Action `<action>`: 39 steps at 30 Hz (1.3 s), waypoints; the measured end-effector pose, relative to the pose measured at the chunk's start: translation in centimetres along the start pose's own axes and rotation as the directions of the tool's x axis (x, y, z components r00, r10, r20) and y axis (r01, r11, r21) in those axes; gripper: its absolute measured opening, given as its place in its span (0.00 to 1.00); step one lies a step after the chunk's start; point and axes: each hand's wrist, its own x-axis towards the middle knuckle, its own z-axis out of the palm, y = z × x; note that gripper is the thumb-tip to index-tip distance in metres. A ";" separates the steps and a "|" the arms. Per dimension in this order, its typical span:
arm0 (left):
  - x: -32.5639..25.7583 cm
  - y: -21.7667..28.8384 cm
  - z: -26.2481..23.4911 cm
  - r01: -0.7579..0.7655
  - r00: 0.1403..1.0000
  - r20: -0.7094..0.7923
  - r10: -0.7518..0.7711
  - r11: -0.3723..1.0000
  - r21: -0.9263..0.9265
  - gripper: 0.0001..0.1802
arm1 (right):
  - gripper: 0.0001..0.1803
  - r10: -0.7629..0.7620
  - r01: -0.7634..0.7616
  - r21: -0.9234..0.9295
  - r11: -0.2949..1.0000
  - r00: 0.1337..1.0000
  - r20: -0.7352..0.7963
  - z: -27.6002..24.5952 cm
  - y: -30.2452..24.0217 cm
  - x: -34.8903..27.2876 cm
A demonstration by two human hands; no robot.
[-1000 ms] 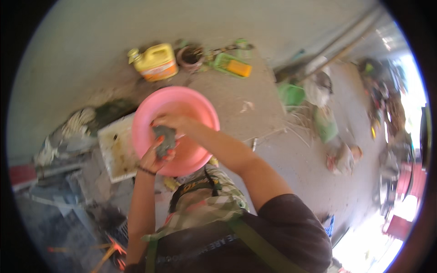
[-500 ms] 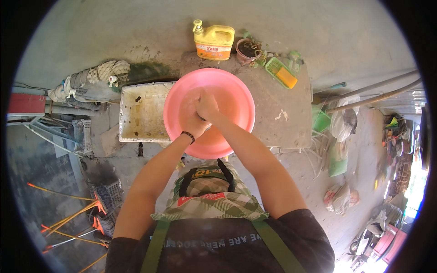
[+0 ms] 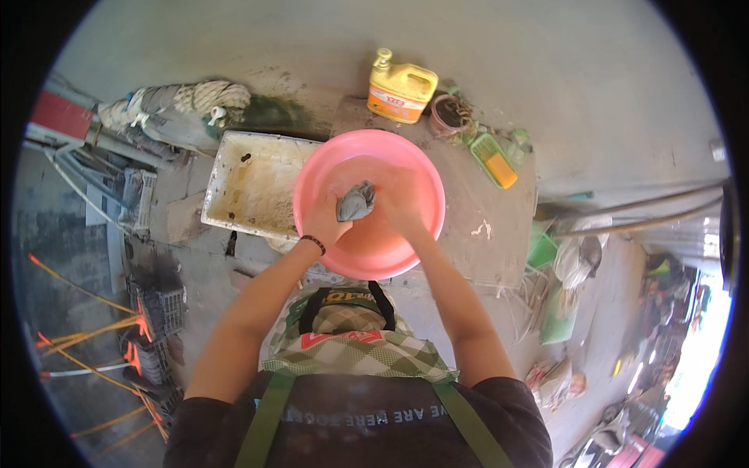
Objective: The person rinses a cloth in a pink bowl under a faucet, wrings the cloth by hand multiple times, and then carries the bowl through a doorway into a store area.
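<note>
A round pink basin (image 3: 413,175) sits on a grey concrete ledge below me. Both my hands are inside it. My left hand (image 3: 328,218), with a dark band on its wrist, grips a bunched grey cloth (image 3: 356,203) from the left. My right hand (image 3: 399,204) presses against the same cloth from the right. The cloth is held just above the basin's bottom.
A dirty white rectangular tray (image 3: 246,183) lies left of the basin. Behind it stand a yellow jug (image 3: 401,90), a small pot (image 3: 449,113) and a green soap dish (image 3: 495,160). Rope bundle (image 3: 199,101) at far left; crates (image 3: 160,312) and bags (image 3: 562,312) around the ledge.
The view has swung so the basin sits centred. My hands came together in the basin and the grey cloth now shows bunched between them.
</note>
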 end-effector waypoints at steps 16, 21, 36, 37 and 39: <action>-0.8 -6.0 -8.3 0.295 0.833 -0.430 -0.348 0.937 -0.188 0.32 | 0.18 0.522 -0.822 0.353 0.447 0.561 0.643 -3.2 5.7 -3.3; -0.6 -7.8 -16.2 0.147 0.798 -0.574 -0.183 0.983 -0.109 0.34 | 0.25 0.427 -0.826 0.516 0.225 0.560 0.710 3.6 0.3 -4.9; -6.9 -22.7 -27.6 0.199 0.741 -0.577 -0.344 0.933 -0.301 0.33 | 0.18 0.295 -0.915 0.319 -0.248 0.242 0.924 24.4 -8.4 -4.8; -7.6 -23.6 -27.7 0.201 0.735 -0.572 -0.365 0.922 -0.330 0.34 | 0.17 0.349 -0.923 0.308 -0.232 0.217 0.912 25.9 -8.7 -4.2; -8.9 -25.4 -27.8 0.205 0.721 -0.561 -0.407 0.898 -0.389 0.34 | 0.15 0.442 -0.948 0.262 -0.182 0.160 0.883 28.6 -9.3 -3.0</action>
